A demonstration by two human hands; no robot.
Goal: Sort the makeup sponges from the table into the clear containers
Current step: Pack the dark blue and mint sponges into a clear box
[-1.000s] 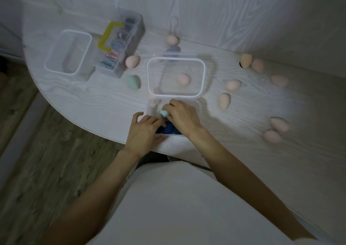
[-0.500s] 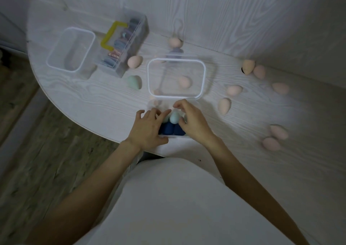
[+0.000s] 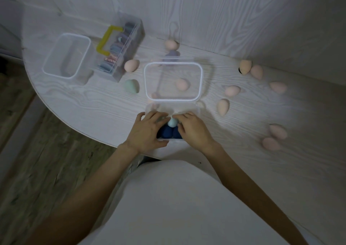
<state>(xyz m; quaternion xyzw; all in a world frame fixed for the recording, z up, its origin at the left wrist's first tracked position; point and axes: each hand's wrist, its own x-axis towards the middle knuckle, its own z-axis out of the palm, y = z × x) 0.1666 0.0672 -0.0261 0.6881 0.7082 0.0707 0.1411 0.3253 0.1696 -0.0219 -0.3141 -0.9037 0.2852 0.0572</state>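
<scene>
Two bare hands met over the small clear plastic container (image 3: pixel 189 110) at the near edge of the curved white wood-grain table (image 3: pixel 93 106), the only view being the head camera looking down. The left hand (image 3: pixel 148 132) lay spread, fingers open, over the container's 9 o'clock side, apparently steadying it and gripping nothing that could be seen. The right hand (image 3: pixel 192 130) came in from 3 o'clock with its fingers (image 3: pixel 180 117) curled loosely towards the pale blue egg-shaped makeup sponge (image 3: pixel 172 122); whether they pinched it or only touched it could not be told. That sponge sat between the two hands, at about 10 o'clock from the right hand's middle, resting atop the dark blue sponges (image 3: pixel 169 132) already inside.

To do the step well, the left hand should have held the light container firm while the right pressed the soft sponge gently down among the blues, then lifted straight out without dragging it back up.

Beyond, at 12 o'clock, stood a larger clear rectangular container (image 3: pixel 173 100) holding one peach sponge (image 3: pixel 182 84). A mint-green sponge (image 3: pixel 132 86) lay just beside it at 9 o'clock. Many peach sponges, such as one (image 3: pixel 223 107) at 2 o'clock of the hands, were scattered well apart and unsorted.
</scene>
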